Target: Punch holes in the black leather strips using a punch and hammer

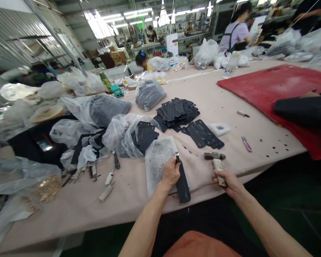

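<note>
My left hand is closed around a short metal punch, whose top shows above the fist; its lower end is hidden. Beneath and beside that hand a black strip lies partly over a worn white board and reaches toward the table's front edge. Off to the right, my right hand grips a hammer by its pale wrapped handle, its metal head up and apart from the punch. Just beyond the board lie a few black pieces and a thin pointed tool.
A heap of black pieces stands behind, beside plastic bags of more. Hand tools lie at left; pink-handled snips and a red sheet are right. Co-workers sit across the table.
</note>
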A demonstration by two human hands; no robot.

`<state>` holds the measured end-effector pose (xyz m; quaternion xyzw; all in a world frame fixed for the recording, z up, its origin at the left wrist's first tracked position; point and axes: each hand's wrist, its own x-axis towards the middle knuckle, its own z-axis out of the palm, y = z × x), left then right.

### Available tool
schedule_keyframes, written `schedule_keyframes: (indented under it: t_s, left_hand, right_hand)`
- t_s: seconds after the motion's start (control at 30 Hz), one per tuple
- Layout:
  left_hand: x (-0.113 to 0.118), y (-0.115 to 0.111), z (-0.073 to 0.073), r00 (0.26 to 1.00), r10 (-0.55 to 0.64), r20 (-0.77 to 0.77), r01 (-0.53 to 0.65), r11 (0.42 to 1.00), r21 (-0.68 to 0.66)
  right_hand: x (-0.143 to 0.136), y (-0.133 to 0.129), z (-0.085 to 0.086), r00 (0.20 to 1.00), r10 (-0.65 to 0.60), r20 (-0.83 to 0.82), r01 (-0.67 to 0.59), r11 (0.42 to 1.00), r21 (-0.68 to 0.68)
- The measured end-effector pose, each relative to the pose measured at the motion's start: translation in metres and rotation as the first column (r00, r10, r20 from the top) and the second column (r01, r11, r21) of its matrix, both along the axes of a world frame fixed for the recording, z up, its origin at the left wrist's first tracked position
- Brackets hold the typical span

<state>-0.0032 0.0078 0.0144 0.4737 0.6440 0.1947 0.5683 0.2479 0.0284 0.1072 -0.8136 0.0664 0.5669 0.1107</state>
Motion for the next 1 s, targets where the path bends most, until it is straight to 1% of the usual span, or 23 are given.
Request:
schedule_keyframes:
  t_s: [0.1, 0.3, 0.57, 0.7, 0.83, 0.9, 1.0]
  left_hand:
    - [-0.001, -0.003, -0.002, 1.0, 0.017, 0.007, -0.017, 1.0, 0.011]
    - [-0.003, -0.004, -0.008, 0.992, 0.108, 0.066, -0.107, 0.994, -0.024]
    - [-0.003, -0.004, -0.011, 0.992, 0.109, 0.067, -0.109, 0.994, -0.013]
    - [-0.003, -0.003, -0.01, 0.994, 0.102, 0.048, -0.102, 0.995, 0.007]
    - [-0.003, -0.001, -0.005, 0.997, 0.079, 0.027, -0.08, 0.997, 0.023]
    - [-0.003, 0.001, -0.003, 0.996, 0.085, 0.039, -0.085, 0.996, 0.014]
    - [-0.003, 0.002, 0.0, 0.992, 0.103, 0.077, -0.102, 0.995, -0.017]
  right_hand:
    - [-0.002, -0.001, 0.001, 1.0, -0.006, 0.002, 0.006, 1.0, 0.011]
    - [-0.001, -0.004, -0.002, 1.0, -0.017, -0.002, 0.017, 1.0, 0.02]
    - [-0.003, -0.004, 0.001, 1.0, 0.013, -0.006, -0.012, 0.999, 0.032]
    - [-0.004, -0.002, 0.003, 1.0, -0.003, -0.01, 0.003, 1.0, 0.025]
    - [-0.001, 0.004, 0.005, 0.996, -0.07, -0.054, 0.068, 0.997, -0.042]
    - [-0.001, 0.007, 0.005, 0.996, -0.081, -0.049, 0.077, 0.994, -0.076]
    - [-0.003, 0.01, 0.005, 0.997, -0.079, -0.027, 0.076, 0.994, -0.081]
